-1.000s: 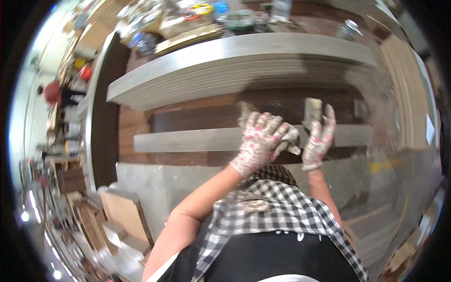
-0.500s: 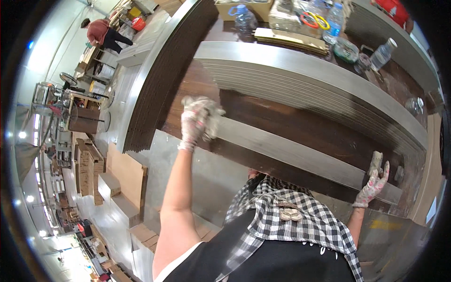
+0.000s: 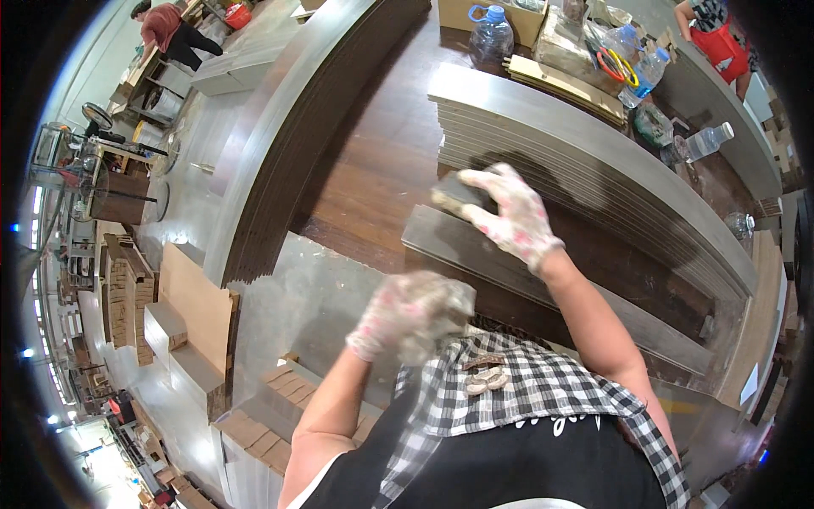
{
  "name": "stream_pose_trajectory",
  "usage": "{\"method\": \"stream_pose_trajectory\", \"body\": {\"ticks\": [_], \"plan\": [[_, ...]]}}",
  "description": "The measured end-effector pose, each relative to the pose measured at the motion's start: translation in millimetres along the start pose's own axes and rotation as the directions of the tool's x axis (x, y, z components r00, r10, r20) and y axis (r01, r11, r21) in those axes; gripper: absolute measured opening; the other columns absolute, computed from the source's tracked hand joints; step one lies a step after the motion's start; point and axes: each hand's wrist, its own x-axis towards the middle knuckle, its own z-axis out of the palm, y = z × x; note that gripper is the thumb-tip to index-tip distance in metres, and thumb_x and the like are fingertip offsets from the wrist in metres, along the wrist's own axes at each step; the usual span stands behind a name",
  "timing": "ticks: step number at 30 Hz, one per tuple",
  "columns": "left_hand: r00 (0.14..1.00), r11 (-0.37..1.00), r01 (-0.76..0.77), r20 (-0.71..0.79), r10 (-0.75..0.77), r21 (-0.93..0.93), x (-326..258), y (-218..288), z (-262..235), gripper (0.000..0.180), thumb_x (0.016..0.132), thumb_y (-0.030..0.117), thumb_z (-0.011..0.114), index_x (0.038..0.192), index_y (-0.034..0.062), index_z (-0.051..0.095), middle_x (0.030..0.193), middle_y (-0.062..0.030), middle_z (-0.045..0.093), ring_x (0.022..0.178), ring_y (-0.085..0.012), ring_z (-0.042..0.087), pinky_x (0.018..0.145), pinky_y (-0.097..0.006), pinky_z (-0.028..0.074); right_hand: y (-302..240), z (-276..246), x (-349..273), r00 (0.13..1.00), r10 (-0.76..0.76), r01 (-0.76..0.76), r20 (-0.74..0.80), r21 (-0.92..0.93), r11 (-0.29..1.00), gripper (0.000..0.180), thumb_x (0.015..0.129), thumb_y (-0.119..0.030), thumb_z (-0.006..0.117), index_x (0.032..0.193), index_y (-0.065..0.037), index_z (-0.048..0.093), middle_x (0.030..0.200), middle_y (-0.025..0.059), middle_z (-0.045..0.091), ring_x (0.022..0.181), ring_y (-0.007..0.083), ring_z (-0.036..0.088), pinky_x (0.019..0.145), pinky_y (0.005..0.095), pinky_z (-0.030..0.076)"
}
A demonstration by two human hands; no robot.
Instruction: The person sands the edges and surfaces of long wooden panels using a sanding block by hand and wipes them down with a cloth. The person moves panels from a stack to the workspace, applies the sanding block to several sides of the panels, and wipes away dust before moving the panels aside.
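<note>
A long grey plank (image 3: 560,307) lies on the dark brown tabletop (image 3: 365,170) in front of me. My right hand (image 3: 517,216), in a pale glove with pink marks, is above the plank's left end. Between its thumb and fingers it grips a small block (image 3: 452,197), dark on top with a pale, rough edge. My left hand (image 3: 407,314), gloved likewise, is off the table's near edge, close to my apron. Bunched in it is a dirty whitish rag (image 3: 437,318), smeared by motion.
Beyond the plank stands a stack of grey planks (image 3: 585,140); another stack (image 3: 288,110) runs along the left. Bottles (image 3: 492,36), scissors (image 3: 617,68) and a cardboard box (image 3: 530,21) sit at the back. Two other people (image 3: 174,38) are farther off. Cartons (image 3: 195,373) stand lower left.
My right hand has moved from the plank's right end to its left end with the block. My left hand has drawn the rag back off the plank toward my body. The view has shifted.
</note>
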Motion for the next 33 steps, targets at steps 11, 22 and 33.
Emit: {"method": "stream_pose_trajectory", "body": {"ticks": [11,22,33], "plan": [[0.952,0.855,0.306,0.158,-0.263,-0.419,52,54,25,0.023,0.085,0.029,0.069,0.092,0.0077,0.074,0.084,-0.0113,0.071,0.085,-0.0295,0.067,0.073,-0.041,0.054,2,11,27,0.999,0.051,-0.053,-0.013,-0.198,0.979,0.04,0.082,-0.036,0.074,0.11,-0.009,0.07,0.106,0.015,0.068,0.107,0.0324,0.063,0.095,0.0397,0.049],[0.854,0.989,-0.076,0.52,0.001,0.124,149,99,70,0.055,0.088,0.016,0.057,0.136,-0.0074,0.044,0.128,-0.0255,0.058,0.094,-0.034,0.068,0.072,-0.044,0.057,33,-105,-160,0.845,0.065,0.009,-0.531,0.137,0.991,0.038,0.077,-0.009,0.07,0.113,0.001,0.065,0.11,0.0119,0.066,0.103,0.0235,0.06,0.095,0.0357,0.048],[0.932,0.947,-0.184,0.354,0.082,0.264,116,119,10,0.07,0.082,0.03,0.07,0.137,-0.0053,0.045,0.13,-0.0217,0.054,0.097,-0.0289,0.067,0.071,-0.04,0.058,-13,-143,-234,0.779,0.038,0.138,-0.625,0.231,0.963,0.039,0.084,-0.022,0.062,0.114,0.001,0.056,0.115,0.0136,0.054,0.11,0.0234,0.052,0.098,0.037,0.043]]}}
